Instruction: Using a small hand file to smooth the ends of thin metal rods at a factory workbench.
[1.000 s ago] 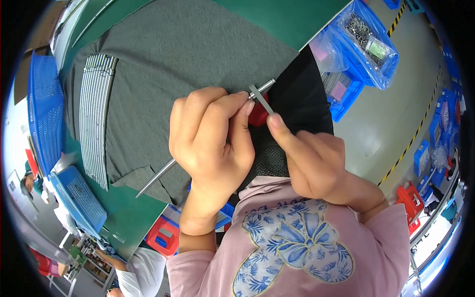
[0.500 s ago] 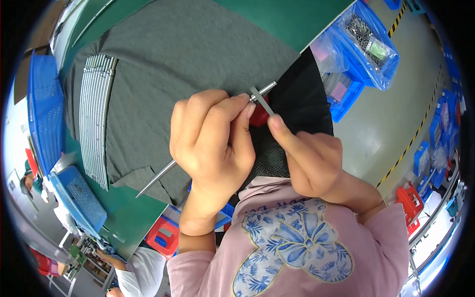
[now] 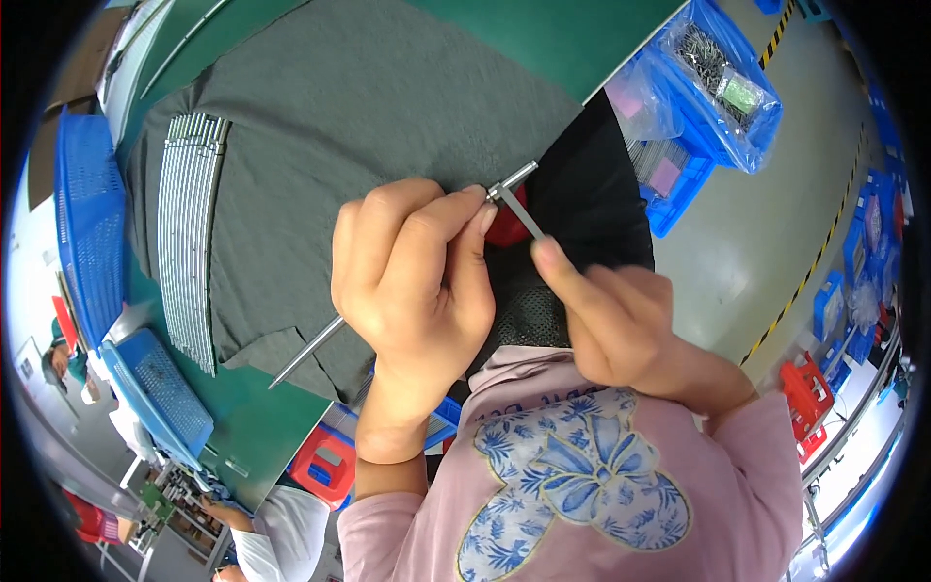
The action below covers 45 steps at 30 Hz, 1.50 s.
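Observation:
My left hand [image 3: 412, 267] is closed round a thin, shiny metal rod [image 3: 308, 352], which slants up to the right. The rod's stepped end pokes out past the thumb and forefinger. In my closed right hand [image 3: 621, 315] is a narrow, flat grey metal strip [image 3: 524, 213], perhaps a file. Its far end touches the rod, or nearly so, just beyond my left fingertips. Left of my hands, a row of similar metal rods [image 3: 187, 252] lies side by side on a dark grey cloth [image 3: 369, 107]. Part of the held rod is hidden behind my left hand.
The cloth covers much of a green table [image 3: 558, 34]. Blue perforated baskets [image 3: 89, 213] line its left side. To the right, a blue bin [image 3: 761, 145] holds bagged small metal parts. Below left are a red stool [image 3: 325, 464] and another person's white sleeve [image 3: 291, 524].
The flat strip has drawn back toward me, so its far end no longer extends across the rod. My right hand has shifted slightly down and right; my left hand stays nearly still.

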{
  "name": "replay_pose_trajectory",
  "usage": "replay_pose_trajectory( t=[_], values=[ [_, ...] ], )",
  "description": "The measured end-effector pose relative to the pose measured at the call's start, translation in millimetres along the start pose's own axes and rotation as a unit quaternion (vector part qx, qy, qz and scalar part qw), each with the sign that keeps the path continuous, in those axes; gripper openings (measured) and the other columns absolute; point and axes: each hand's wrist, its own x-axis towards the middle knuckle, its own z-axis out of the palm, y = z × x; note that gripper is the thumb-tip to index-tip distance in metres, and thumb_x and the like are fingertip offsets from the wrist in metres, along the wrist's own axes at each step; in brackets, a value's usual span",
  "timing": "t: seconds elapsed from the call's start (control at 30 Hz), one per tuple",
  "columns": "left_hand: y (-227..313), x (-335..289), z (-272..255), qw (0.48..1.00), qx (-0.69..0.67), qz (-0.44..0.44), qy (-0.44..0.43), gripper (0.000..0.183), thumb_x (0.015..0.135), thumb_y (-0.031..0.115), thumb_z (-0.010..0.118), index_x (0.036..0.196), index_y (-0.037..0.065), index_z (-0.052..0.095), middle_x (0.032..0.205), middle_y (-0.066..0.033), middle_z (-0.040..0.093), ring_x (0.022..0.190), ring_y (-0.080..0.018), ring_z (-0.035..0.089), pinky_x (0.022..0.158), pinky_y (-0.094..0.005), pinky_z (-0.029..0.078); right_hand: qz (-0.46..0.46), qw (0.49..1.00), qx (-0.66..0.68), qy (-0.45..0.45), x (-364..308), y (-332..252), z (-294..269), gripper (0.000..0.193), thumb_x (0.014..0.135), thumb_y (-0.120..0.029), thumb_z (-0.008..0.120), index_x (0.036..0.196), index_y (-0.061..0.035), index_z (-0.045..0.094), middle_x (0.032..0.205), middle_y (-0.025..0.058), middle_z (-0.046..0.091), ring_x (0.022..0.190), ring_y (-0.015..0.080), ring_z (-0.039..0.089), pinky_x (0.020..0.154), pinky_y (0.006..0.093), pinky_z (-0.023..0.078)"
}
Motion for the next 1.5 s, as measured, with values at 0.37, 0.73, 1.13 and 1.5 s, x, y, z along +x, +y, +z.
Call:
replay_pose_trajectory(
  t=[0.37,0.73,1.13,1.5],
  values=[
    [-2,0,0,1.000,0.006,0.010,-0.002,0.018,0.065,0.001,0.076,0.081,0.006,0.068,0.075,-0.0041,0.056,0.065,-0.0195,0.051,0.057,-0.0303,0.040,0.065,0.984,0.165,0.007,6,4,-8,0.047,0.079,0.008,0.047,0.126,0.0066,0.055,0.100,0.0199,0.068,0.050,0.0178,0.057,0.050,0.0298,0.045],
    [0,0,1,1.000,0.009,-0.002,0.001,0.018,0.065,0.001,0.075,0.080,0.006,0.068,0.075,-0.0041,0.056,0.065,-0.0195,0.051,0.057,-0.0301,0.041,0.110,0.969,0.220,-0.026,20,2,-1,0.044,0.085,0.008,0.045,0.129,0.0063,0.052,0.108,0.0219,0.066,0.064,0.0172,0.064,0.059,0.0251,0.048],
    [-2,-1,4,1.000,0.006,0.015,0.011,0.018,0.064,0.000,0.075,0.079,0.007,0.067,0.075,-0.0040,0.056,0.065,-0.0200,0.051,0.056,-0.0307,0.041,0.035,0.987,0.139,0.075,30,4,17,0.051,0.072,0.009,0.054,0.122,0.0030,0.059,0.061,0.0073,0.053,0.046,0.0184,0.051,0.045,0.0292,0.045],
    [0,1,3,1.000,0.014,0.024,0.016,0.018,0.064,0.000,0.075,0.079,0.006,0.067,0.077,-0.0047,0.058,0.065,-0.0210,0.051,0.056,-0.0310,0.042,0.029,0.996,0.077,-0.025,34,6,4,0.053,0.079,0.013,0.051,0.131,0.0035,0.051,0.074,0.0134,0.062,0.053,0.0238,0.058,0.050,0.0331,0.046]
  ],
)
